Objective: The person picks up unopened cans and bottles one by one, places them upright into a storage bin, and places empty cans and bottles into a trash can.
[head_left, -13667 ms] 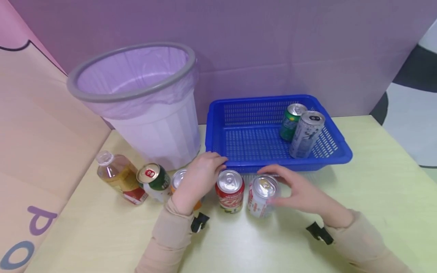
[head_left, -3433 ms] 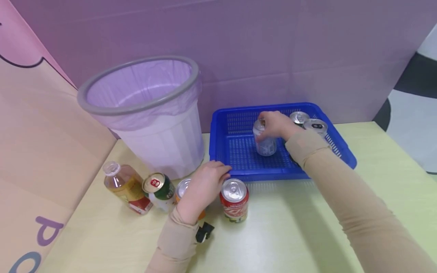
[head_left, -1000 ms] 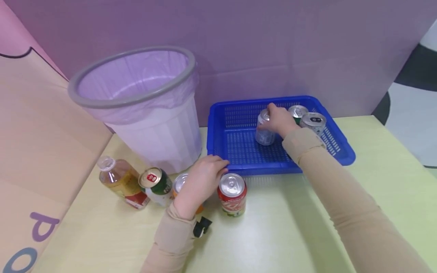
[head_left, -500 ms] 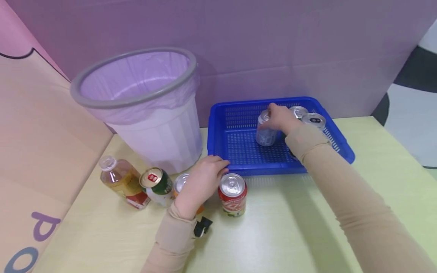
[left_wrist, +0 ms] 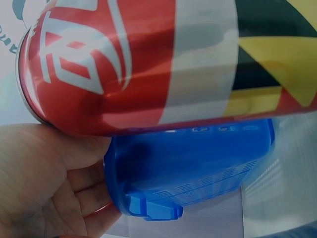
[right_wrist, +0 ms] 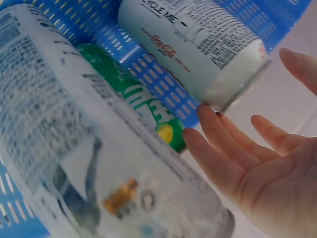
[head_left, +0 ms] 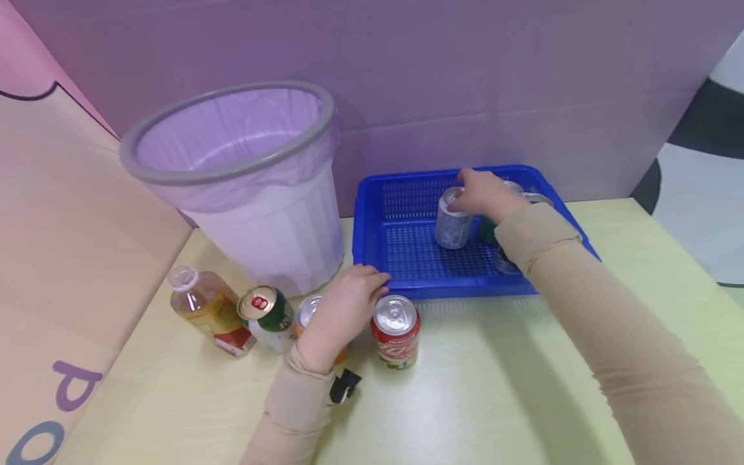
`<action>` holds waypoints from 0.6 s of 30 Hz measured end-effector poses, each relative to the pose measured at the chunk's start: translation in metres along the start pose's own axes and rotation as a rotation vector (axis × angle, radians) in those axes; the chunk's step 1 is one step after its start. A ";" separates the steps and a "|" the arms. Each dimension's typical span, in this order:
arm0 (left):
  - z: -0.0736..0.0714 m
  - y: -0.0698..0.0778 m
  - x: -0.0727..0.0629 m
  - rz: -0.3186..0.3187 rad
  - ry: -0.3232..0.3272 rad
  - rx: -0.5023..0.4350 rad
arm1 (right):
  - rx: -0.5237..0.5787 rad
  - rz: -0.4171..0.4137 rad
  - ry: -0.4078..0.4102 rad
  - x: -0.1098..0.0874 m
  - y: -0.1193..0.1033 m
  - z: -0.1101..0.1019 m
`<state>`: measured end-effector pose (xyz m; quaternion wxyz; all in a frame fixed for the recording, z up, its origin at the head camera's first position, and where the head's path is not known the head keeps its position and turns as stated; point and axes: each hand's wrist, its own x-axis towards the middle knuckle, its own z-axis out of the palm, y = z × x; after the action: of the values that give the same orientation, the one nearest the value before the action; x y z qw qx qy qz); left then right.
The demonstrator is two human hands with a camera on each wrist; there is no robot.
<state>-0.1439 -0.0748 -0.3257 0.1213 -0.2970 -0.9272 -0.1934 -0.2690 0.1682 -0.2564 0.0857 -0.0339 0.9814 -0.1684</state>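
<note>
My left hand point(head_left: 347, 303) holds the front left corner of the blue plastic basket point(head_left: 442, 285) by its rim. In the left wrist view its thumb and fingers sit at the rim, and a red soda can point(left_wrist: 143, 64) fills the foreground. Over the basket, my right hand point(head_left: 485, 194) has its fingers spread beside the top of a white soda can point(head_left: 452, 229) standing inside. The right wrist view shows the fingertips point(right_wrist: 205, 111) at that can's top edge. A green can point(right_wrist: 131, 94) and a taller pale can point(right_wrist: 99, 129) stand to its right, partly hidden by my right arm in the head view.
A white bin point(head_left: 279, 226) with a grey rim and purple liner stands left of the basket. Along the table lie or stand a bottle of amber drink point(head_left: 212, 313), a green-and-white can point(head_left: 270, 320) and an orange can point(head_left: 308, 310) partly behind my left hand. A wall rises behind.
My right hand, which brought the white can from the table into the basket, has loosened its fingers and shifted slightly right and up. The can stays upright; my left hand keeps its place.
</note>
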 end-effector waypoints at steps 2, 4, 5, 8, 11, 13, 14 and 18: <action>0.000 0.000 0.000 0.002 0.002 0.001 | -0.007 0.010 -0.011 -0.003 -0.002 -0.004; -0.001 -0.001 0.000 0.003 0.003 0.002 | -0.008 0.017 -0.023 -0.006 -0.003 -0.007; -0.001 -0.001 0.000 0.002 0.002 0.003 | -0.006 0.018 -0.032 -0.007 -0.004 -0.009; -0.001 -0.001 0.000 -0.003 0.000 0.005 | -0.003 -0.006 -0.044 -0.011 -0.006 -0.010; 0.000 -0.002 -0.001 -0.008 0.002 0.002 | -0.023 -0.033 -0.071 -0.017 -0.009 -0.012; 0.000 -0.002 -0.001 -0.011 0.003 -0.001 | -0.055 -0.060 -0.088 -0.021 -0.010 -0.012; 0.001 -0.002 -0.001 -0.012 0.004 -0.003 | -0.070 -0.079 -0.098 -0.023 -0.011 -0.013; 0.000 -0.001 -0.001 -0.013 0.000 -0.002 | -0.157 -0.165 -0.133 -0.038 -0.012 -0.016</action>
<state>-0.1434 -0.0757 -0.3264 0.1199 -0.2913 -0.9288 -0.1950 -0.2337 0.1652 -0.2318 0.1337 -0.1323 0.9775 -0.0952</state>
